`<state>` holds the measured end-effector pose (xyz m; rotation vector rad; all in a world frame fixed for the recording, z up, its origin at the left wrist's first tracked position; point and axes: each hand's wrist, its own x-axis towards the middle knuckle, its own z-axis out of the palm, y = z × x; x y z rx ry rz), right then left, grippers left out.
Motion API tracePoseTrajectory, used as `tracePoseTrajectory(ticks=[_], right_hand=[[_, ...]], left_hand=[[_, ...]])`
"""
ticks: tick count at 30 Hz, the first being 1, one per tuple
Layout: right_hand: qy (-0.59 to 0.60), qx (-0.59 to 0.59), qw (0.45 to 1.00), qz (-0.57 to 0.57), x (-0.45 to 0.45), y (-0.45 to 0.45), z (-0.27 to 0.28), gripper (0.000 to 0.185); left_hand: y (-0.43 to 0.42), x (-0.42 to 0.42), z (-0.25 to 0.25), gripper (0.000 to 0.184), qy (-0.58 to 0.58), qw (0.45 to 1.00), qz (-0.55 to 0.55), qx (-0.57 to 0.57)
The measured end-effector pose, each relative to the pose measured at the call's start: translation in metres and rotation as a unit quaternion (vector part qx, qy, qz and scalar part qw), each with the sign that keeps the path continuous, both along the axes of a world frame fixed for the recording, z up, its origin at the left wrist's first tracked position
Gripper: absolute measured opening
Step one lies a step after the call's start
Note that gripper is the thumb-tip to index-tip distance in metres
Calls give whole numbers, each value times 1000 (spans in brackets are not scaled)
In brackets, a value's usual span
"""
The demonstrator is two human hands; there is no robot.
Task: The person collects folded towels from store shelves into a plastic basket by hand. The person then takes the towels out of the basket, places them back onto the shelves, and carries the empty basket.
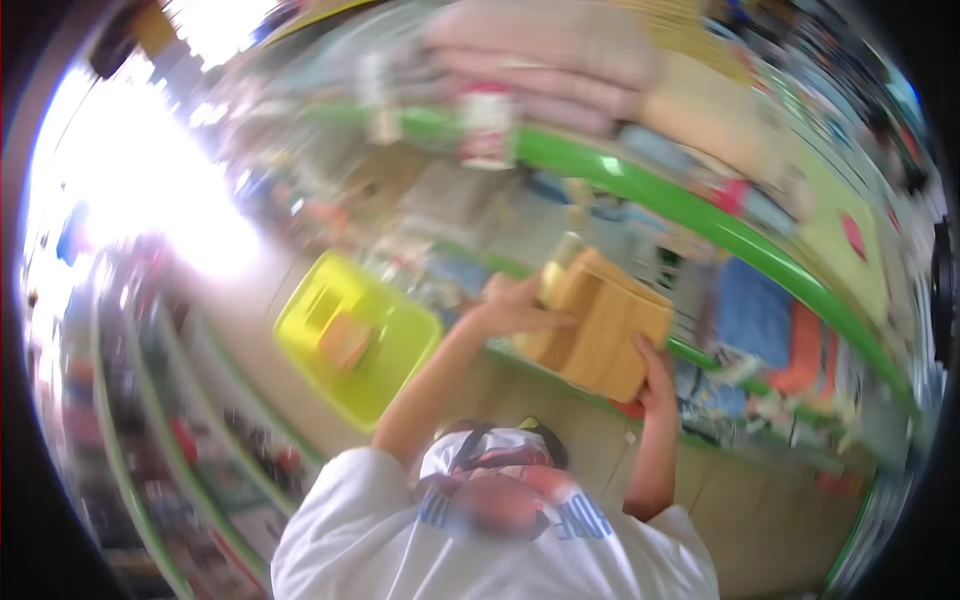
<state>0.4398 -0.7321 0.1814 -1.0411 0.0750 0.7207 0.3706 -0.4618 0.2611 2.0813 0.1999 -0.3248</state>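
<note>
A folded orange-tan cloth, apparently a stack of towels (610,325), is held up in front of me between both hands. My left hand (515,303) grips its left edge, with fingers reaching over the fold. On the lower right edge, my right hand (654,375) has its thumb on the face and its other fingers hidden behind. Left of my left forearm stands a yellow-green plastic basket (395,365) with a small orange-brown item (345,340) inside. Motion blur hides finer detail.
A shelf with a green edge (600,165) curves across in front, carrying folded pink towels (550,60). Below it are blue cloths (752,310) and orange cloths (808,340). More green-edged shelves (150,440) stand at left, beside the tiled floor (745,500).
</note>
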Motion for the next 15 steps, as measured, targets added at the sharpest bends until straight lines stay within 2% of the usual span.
tracePoseTrajectory(ticks=[2,3,4,6,9,12,15], right_hand=[[14,19,999,48,-10,6,-21,58],[8,34,997,68,-17,9,-39,59],[-1,14,996,93,-29,14,-48,60],[-27,-26,991,125,-56,28,-64,63],[-8,-59,978,200,-91,61,-108,66],[9,-50,967,251,-135,112,-106,66],[31,-38,949,311,-169,160,-97,64]], left_hand=[[8,-40,-28,84,-121,987,51,-91],[10,-62,-40,87,-144,974,92,-147],[14,-85,-49,90,-128,972,120,-156],[20,-130,-53,92,-87,951,167,-245],[39,-195,-106,93,-26,933,244,-264],[47,-254,-105,84,4,817,394,-421],[85,-304,-147,83,38,846,422,-324]])
